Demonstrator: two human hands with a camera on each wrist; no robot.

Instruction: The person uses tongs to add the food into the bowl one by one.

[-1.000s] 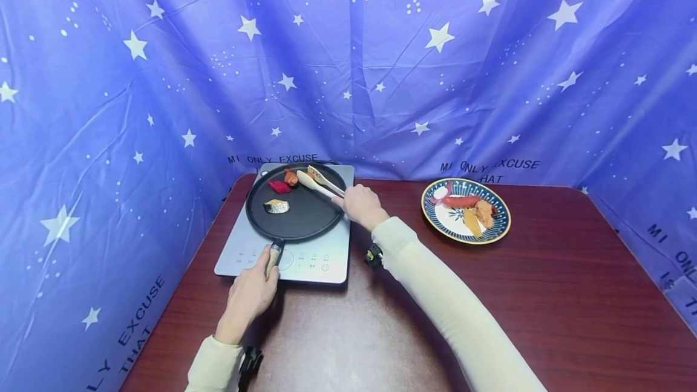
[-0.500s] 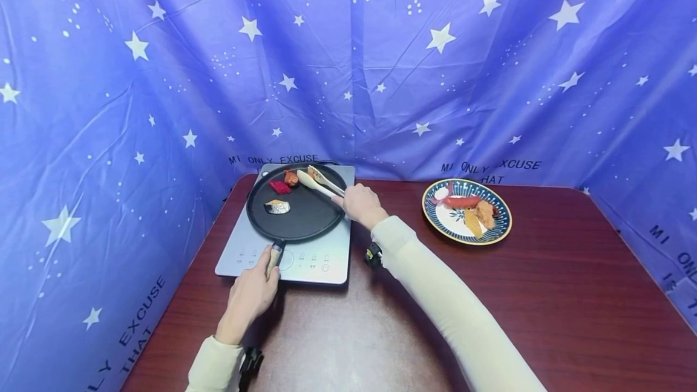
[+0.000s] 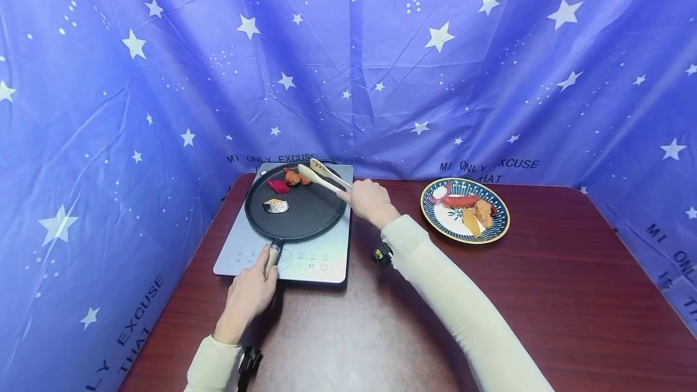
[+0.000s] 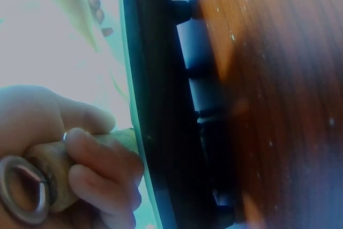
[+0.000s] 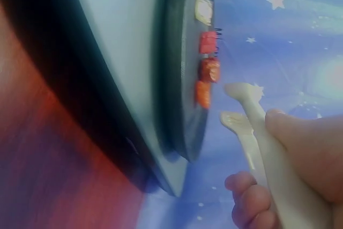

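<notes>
My left hand (image 3: 253, 289) grips the wooden handle (image 4: 60, 191) of a flat black frying pan (image 3: 307, 216). My right hand (image 3: 373, 201) holds pale tongs (image 5: 268, 151) above the pan's far right rim; their tips stand apart with nothing between them in the right wrist view. Inside the pan lie a silver-skinned fish piece (image 3: 276, 205), a red piece (image 3: 279, 186), a reddish-brown chunk (image 3: 291, 177) and an orange piece (image 3: 305, 179). The last two lie close together near the far side, just left of the tong tips.
Under the pan is a silver induction cooker (image 3: 332, 259) with touch controls at its front. A blue-patterned plate (image 3: 449, 222) at the right bears a sausage (image 3: 460, 201), a breaded piece (image 3: 483, 213) and other food. A starry blue curtain (image 3: 381, 107) rises behind the brown table (image 3: 544, 271).
The tongs have let go of the orange piece and moved up and right, off it. That piece now rests beside the reddish-brown chunk. My left hand keeps its grip on the handle.
</notes>
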